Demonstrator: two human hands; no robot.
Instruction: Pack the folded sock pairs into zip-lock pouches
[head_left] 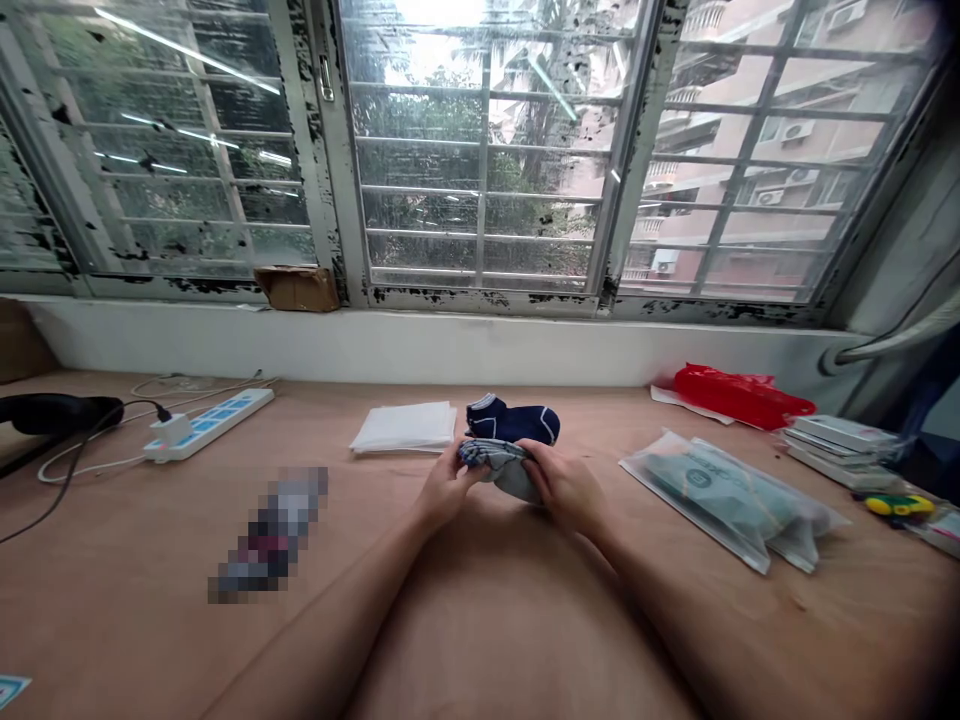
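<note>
Between both hands is a grey sock [514, 474] with a dark blue patterned edge, held just above the table. My left hand [450, 487] grips its left end with closed fingers. On the other side, my right hand [564, 487] pinches the right end of the grey sock. Right behind it, dark navy ankle socks [517, 422] with white trim lie on the table. A stack of white flat sheets or bags [405, 427] lies to the left of the navy socks.
Frosted plastic bags [720, 490] with folded contents lie at right. Behind them sit a red plastic package [739, 393], stacked boxes [840, 445] and a yellow-green tool [898, 505]. At left are a power strip [217, 420] with cords and a pixelated item [270, 540].
</note>
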